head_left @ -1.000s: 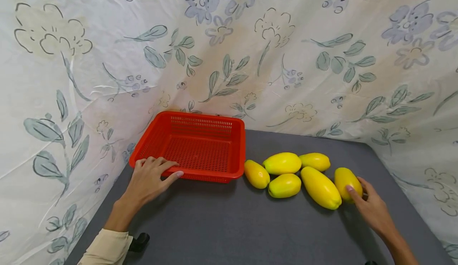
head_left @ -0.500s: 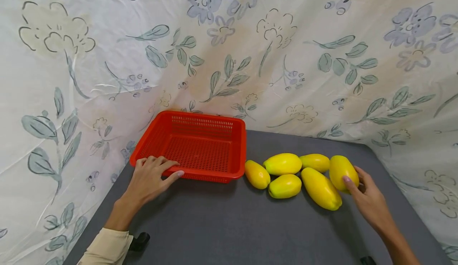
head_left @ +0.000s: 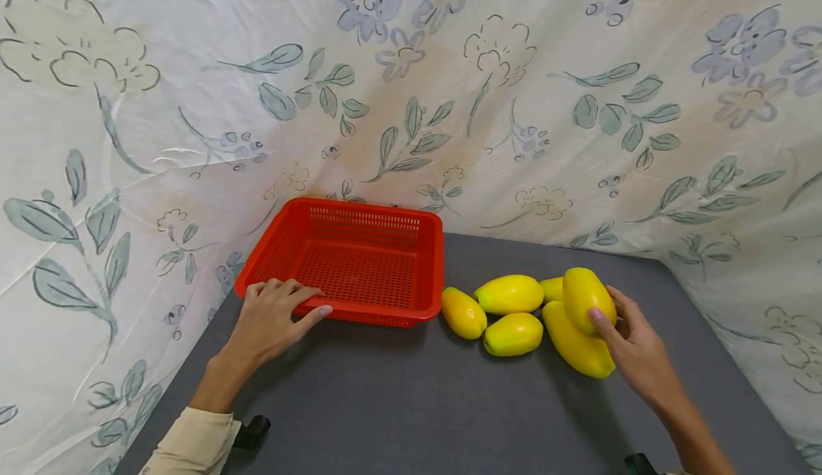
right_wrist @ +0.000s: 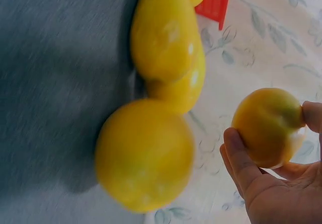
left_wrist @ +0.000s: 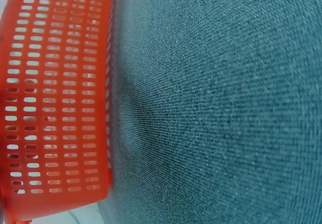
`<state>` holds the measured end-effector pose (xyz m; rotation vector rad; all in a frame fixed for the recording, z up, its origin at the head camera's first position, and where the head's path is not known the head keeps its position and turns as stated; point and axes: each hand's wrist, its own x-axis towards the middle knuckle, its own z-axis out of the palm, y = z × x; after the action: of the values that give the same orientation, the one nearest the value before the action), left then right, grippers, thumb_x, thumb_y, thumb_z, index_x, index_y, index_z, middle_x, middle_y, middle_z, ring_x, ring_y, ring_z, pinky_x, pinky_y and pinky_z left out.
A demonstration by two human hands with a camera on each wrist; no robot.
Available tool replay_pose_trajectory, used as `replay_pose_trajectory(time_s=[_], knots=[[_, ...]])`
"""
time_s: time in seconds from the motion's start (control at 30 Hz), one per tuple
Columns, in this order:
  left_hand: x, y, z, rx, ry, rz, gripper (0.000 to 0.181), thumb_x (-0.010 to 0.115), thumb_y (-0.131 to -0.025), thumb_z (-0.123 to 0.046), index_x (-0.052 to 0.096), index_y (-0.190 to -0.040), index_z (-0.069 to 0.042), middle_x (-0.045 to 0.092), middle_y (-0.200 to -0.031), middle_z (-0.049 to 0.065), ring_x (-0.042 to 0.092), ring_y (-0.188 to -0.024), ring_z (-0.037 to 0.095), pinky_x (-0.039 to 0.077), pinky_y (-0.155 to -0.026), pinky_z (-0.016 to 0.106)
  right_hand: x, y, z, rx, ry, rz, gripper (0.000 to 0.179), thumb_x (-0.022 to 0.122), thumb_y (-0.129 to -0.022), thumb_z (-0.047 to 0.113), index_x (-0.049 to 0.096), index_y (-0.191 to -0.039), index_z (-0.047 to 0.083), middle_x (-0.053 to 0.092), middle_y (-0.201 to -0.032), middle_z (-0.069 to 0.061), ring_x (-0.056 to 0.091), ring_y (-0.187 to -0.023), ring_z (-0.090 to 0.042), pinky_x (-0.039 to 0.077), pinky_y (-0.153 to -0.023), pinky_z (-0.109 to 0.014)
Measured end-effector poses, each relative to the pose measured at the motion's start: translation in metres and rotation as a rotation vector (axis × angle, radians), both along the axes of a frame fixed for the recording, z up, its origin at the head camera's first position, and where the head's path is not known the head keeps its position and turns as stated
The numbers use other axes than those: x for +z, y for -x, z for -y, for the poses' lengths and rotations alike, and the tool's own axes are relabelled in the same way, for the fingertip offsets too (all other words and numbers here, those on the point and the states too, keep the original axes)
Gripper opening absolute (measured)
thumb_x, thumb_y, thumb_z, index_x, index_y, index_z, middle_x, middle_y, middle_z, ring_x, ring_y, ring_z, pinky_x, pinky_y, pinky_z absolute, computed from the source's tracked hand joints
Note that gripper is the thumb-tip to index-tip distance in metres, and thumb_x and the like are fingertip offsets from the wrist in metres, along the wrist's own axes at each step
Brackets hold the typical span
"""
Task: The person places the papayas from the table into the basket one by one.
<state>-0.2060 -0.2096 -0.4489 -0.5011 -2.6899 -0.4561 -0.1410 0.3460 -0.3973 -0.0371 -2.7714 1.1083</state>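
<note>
My right hand holds a plump yellow papaya between thumb and fingers, raised above the other fruit. In the right wrist view the same hand grips it, fingers at one side and thumb at the other. Under it lies a long papaya, partly covered in the head view. Several more yellow papayas, one of them greenish, lie between it and the basket. On the left, my left hand grips the near rim of a red plastic basket, its fingers curled over the edge. The basket has nothing in it.
Basket and fruit stand on a dark grey tabletop. A floral cloth hangs behind the table and along both sides. The basket's slotted wall rises close beside the left wrist camera.
My right hand has lifted its papaya from the right end of the group and carried it left, over the long papaya. My left hand stays on the basket rim.
</note>
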Motion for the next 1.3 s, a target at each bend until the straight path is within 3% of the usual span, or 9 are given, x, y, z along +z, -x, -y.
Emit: replay_pose_trajectory(time_s=[0.07,0.13,0.17,0.23,0.33,0.4,0.47,0.93,1.3], knots=[[-0.001,0.0,0.0,-0.001,-0.001,-0.002,0.047,0.067,-0.097,-0.055,0.077,-0.128,-0.021,0.072,-0.12,0.009,0.06,-0.106,0.034,0.036,-0.093,0.06,0.002,0.0,0.007,0.009,0.016,-0.001,0.08,0.049,-0.112,0.046,0.011,-0.17,0.007,0.039,-0.157,-0.035,0.052,-0.135,-0.052,0.055,-0.099,-0.044],[-0.001,0.0,0.0,0.0,-0.001,-0.003,0.047,0.067,-0.097,-0.056,0.077,-0.127,-0.022,0.072,-0.12,0.009,0.06,-0.106,0.033,0.036,-0.093,0.06,0.003,0.001,0.014,0.016,0.032,0.001,0.08,0.049,-0.112,0.047,0.011,-0.17,0.008,0.039,-0.158,-0.034,0.051,-0.136,-0.053,0.048,-0.102,-0.064],[-0.001,0.0,0.0,0.0,-0.001,-0.004,0.047,0.067,-0.097,-0.056,0.077,-0.127,-0.022,0.072,-0.119,0.009,0.06,-0.106,0.033,0.036,-0.093,0.06,0.004,0.001,0.017,0.02,0.037,0.003,0.08,0.049,-0.112,0.047,0.011,-0.171,0.008,0.038,-0.158,-0.034,0.05,-0.137,-0.053,0.048,-0.104,-0.064],[-0.001,0.0,0.0,0.001,-0.001,-0.006,0.046,0.067,-0.097,-0.056,0.078,-0.127,-0.023,0.072,-0.119,0.009,0.06,-0.107,0.034,0.036,-0.093,0.06,0.006,0.002,0.023,0.029,0.04,-0.001,0.079,0.05,-0.112,0.047,0.012,-0.171,0.009,0.039,-0.159,-0.033,0.05,-0.138,-0.053,0.047,-0.105,-0.064],[-0.001,0.0,0.0,0.0,-0.005,-0.007,0.046,0.067,-0.097,-0.056,0.078,-0.126,-0.023,0.072,-0.119,0.009,0.06,-0.108,0.034,0.036,-0.092,0.06,0.007,0.004,0.03,0.049,0.041,-0.018,0.077,0.051,-0.112,0.045,0.016,-0.17,0.011,0.04,-0.159,-0.032,0.051,-0.139,-0.052,0.054,-0.102,-0.031],[-0.001,0.0,0.0,0.0,-0.008,-0.008,0.046,0.067,-0.097,-0.056,0.078,-0.126,-0.022,0.072,-0.119,0.009,0.06,-0.108,0.034,0.036,-0.092,0.06,0.008,0.005,0.035,0.068,0.052,-0.03,0.074,0.052,-0.112,0.043,0.018,-0.17,0.011,0.041,-0.159,-0.03,0.05,-0.14,-0.052,0.048,-0.092,-0.011],[-0.001,0.0,0.0,0.0,-0.01,-0.008,0.046,0.067,-0.097,-0.056,0.078,-0.126,-0.022,0.072,-0.119,0.008,0.06,-0.108,0.034,0.036,-0.091,0.059,0.009,0.006,0.04,0.085,0.072,-0.036,0.073,0.052,-0.112,0.042,0.02,-0.17,0.012,0.041,-0.159,-0.03,0.05,-0.141,-0.053,0.039,-0.086,-0.002],[-0.002,0.002,-0.002,-0.003,-0.014,-0.039,0.045,0.069,-0.095,-0.055,0.079,-0.124,-0.023,0.072,-0.116,0.007,0.06,-0.105,0.032,0.036,-0.09,0.057,0.006,0.011,0.084,0.21,0.258,-0.029,0.065,0.051,-0.114,0.032,0.022,-0.169,0.013,0.05,-0.153,-0.022,0.057,-0.135,-0.04,0.046,-0.095,-0.009],[-0.003,0.002,-0.001,-0.001,-0.011,-0.037,0.045,0.069,-0.096,-0.056,0.078,-0.125,-0.023,0.071,-0.116,0.007,0.06,-0.106,0.033,0.035,-0.09,0.058,0.002,0.019,0.114,0.236,0.348,0.015,0.064,0.052,-0.113,0.036,0.026,-0.168,0.014,0.053,-0.148,-0.018,0.062,-0.127,-0.025,0.052,-0.097,-0.017]])
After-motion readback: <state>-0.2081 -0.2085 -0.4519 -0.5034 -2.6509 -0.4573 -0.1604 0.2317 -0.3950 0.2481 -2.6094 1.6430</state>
